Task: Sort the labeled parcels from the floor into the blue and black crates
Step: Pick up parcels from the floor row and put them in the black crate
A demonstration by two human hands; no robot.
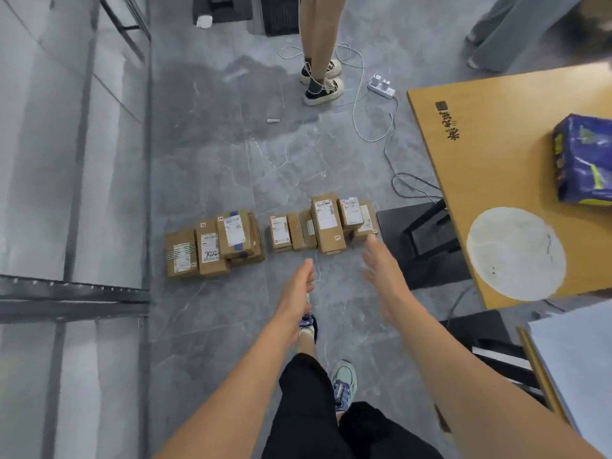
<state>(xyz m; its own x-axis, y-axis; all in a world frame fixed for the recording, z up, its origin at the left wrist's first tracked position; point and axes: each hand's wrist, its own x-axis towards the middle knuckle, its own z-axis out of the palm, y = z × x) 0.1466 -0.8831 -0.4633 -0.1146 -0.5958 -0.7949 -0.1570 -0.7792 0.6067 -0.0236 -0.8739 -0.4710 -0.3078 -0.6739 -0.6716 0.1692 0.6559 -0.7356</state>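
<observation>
Little looks done. Labeled parcels lie on the floor [231,160]: the left cluster [212,246] at ten o'clock of the hands, the right cluster [326,223] at twelve. Left hand [296,283] and right hand [377,260] reach down, each grip wide and empty. No crates show.

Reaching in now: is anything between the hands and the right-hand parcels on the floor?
Nothing visible: bare floor lies between the left hand and the parcels, and the right hand is right by the rightmost one.
</observation>
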